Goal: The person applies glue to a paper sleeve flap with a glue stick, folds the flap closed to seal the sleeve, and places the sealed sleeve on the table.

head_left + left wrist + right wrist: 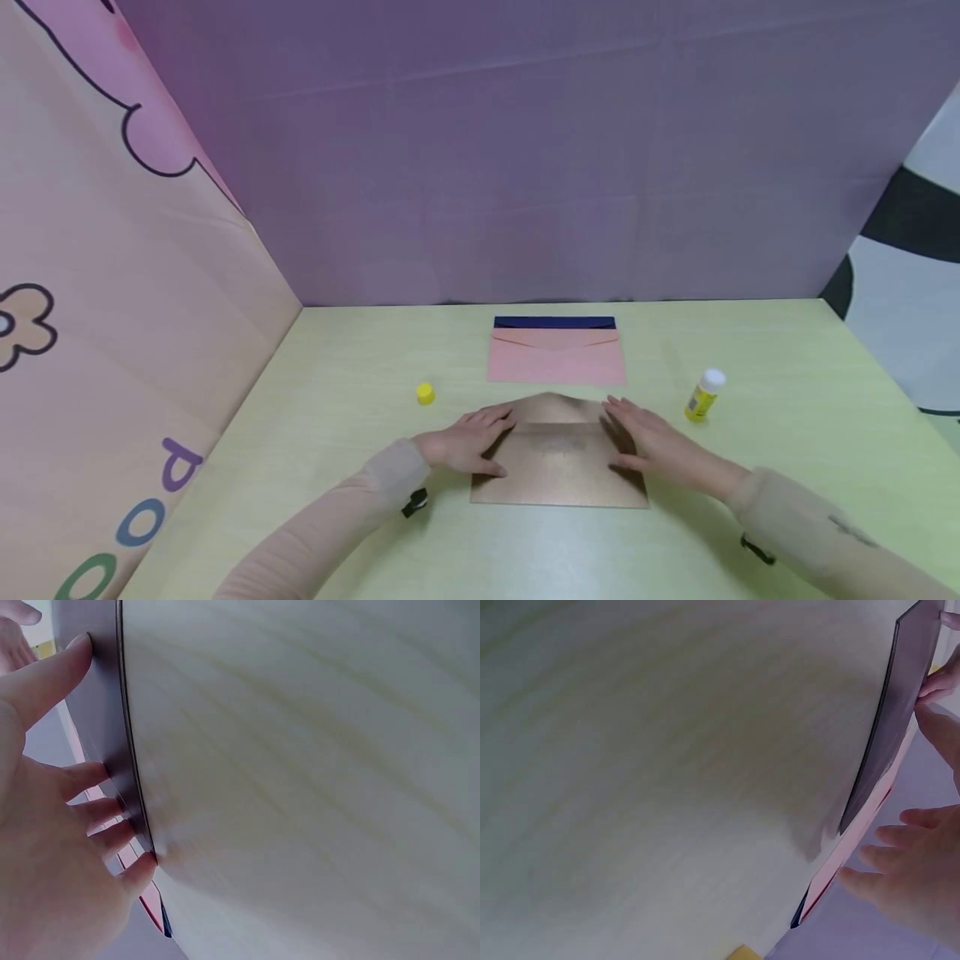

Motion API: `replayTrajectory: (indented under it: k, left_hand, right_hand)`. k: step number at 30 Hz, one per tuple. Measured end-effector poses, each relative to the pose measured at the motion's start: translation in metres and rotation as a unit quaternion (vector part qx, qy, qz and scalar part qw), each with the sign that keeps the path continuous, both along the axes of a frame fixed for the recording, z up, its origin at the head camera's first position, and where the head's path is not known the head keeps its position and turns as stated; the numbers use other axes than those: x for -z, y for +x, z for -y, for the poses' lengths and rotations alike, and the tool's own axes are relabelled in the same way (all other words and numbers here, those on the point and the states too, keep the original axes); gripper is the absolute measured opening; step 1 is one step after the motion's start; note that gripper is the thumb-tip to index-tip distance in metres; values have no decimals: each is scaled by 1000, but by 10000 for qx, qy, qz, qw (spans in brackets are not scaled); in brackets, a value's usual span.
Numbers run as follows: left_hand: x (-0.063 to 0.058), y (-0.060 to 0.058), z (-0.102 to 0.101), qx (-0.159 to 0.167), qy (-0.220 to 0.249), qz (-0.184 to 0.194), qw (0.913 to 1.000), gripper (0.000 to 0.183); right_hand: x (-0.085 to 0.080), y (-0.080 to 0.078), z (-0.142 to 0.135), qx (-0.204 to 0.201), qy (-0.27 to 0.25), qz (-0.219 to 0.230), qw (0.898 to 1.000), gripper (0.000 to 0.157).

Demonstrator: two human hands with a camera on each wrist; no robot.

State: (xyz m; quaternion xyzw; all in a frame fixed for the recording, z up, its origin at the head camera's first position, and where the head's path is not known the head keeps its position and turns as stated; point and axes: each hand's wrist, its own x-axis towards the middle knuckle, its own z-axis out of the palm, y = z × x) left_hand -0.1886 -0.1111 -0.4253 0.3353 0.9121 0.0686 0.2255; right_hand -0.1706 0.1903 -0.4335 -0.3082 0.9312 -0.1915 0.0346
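A bronze-brown envelope (558,467) lies on the table in front of me, its pointed flap (551,408) at the far side, raised a little along the top. My left hand (471,442) rests on the envelope's left side, fingers spread and thumb on the front. In the left wrist view, the fingertips of that left hand (52,825) meet the envelope's edge (127,750). At the opposite side is my right hand (651,442), fingers extended near the flap's right corner and thumb over the envelope's right part. Neither hand's fingers are curled round anything.
Beyond the flap lies a pink envelope (555,362), overlapping a navy envelope (555,322). A small yellow cap (425,393) sits to the left. A yellow glue stick (703,396) with a white top stands to the right. A purple cloth wall (525,167) borders the table's back.
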Motion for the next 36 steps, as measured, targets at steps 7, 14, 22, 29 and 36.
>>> replayTrajectory:
  k: [7, 14, 22, 29, 36]
  left_hand:
    - [-1, 0, -1, -4, 128, -90, 9999, 76]
    - [-3, 1, -4, -236, 213, -77, 9995, 74]
    - [-2, -1, -6, -763, 222, -212, 9966, 91]
    - [-6, 4, -8, -761, 337, -640, 9945, 100]
    - [-7, 9, -10, -514, 463, -1106, 9915, 100]
  right_hand:
    - [4, -6, -3, -20, -8, 428, 9991, 74]
    - [1, -11, -1, 2, -209, 845, 9962, 81]
    - [4, -19, 1, 72, -503, 1236, 9910, 88]
    - [1, -17, 6, 138, -426, 830, 9955, 90]
    - [-2, -8, 12, 60, -87, -145, 9998, 90]
